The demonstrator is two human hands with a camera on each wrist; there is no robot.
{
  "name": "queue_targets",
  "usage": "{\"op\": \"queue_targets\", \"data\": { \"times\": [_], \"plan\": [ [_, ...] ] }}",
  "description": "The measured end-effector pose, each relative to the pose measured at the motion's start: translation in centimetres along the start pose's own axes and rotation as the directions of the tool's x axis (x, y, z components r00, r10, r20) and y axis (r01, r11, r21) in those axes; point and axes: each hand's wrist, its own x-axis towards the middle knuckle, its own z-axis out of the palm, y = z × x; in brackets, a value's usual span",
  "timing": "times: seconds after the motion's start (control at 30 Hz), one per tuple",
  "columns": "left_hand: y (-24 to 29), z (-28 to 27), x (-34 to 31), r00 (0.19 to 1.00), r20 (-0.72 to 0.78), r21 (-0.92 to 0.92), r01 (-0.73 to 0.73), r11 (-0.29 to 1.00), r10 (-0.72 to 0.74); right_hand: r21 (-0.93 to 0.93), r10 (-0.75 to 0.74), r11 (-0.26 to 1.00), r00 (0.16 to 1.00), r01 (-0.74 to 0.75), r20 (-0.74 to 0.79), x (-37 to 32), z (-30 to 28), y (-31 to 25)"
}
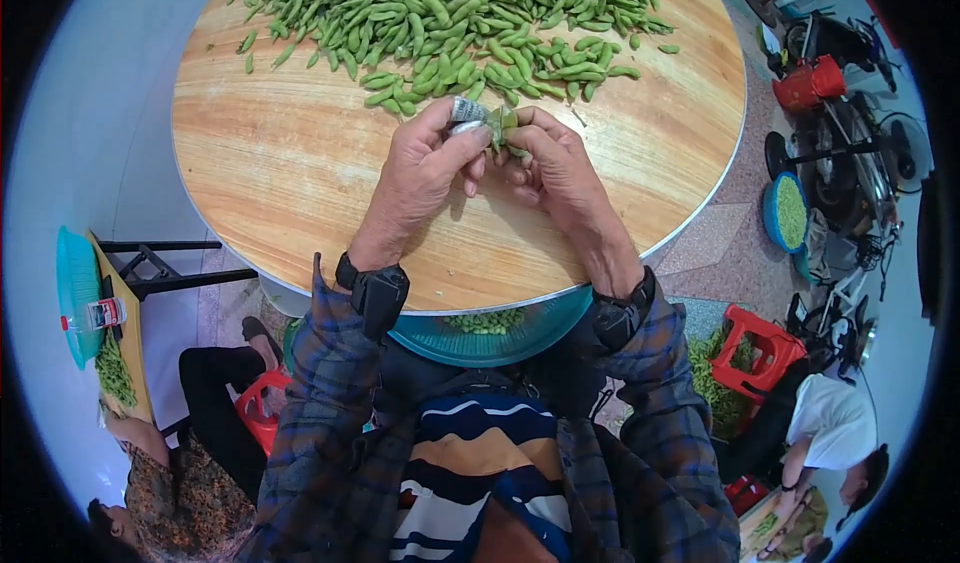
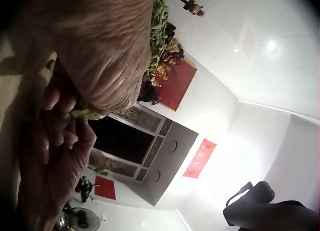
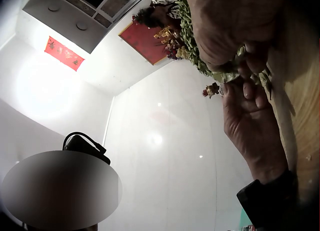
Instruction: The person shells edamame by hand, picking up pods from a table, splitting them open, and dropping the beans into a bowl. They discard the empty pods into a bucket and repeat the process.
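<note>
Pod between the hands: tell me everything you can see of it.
The pod is green, with a thin-looking skin, and seems split, though much of it is hidden. The left hand and right hand pinch it from either side, over the table, just short of the heaped pods. Any bean inside can't be made out.
</note>
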Motion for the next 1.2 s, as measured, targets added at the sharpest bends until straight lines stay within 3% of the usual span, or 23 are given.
{"op": "queue_targets", "data": {
  "times": [0.93,1.2],
  "plan": [
    [-0.1,-0.3,0.1,0.999,0.036,-0.039,0.018,0.999,-0.016,-0.135,-0.03,0.991,0.998,0.024,-0.046,-0.5,0.2,0.1],
    [-0.7,-1.3,0.8,1.0,0.029,-0.198,0.012,0.98,-0.006,-0.088,-0.027,0.996,1.0,0.029,0.015,-0.5,0.5,0.1]
  ]
}}
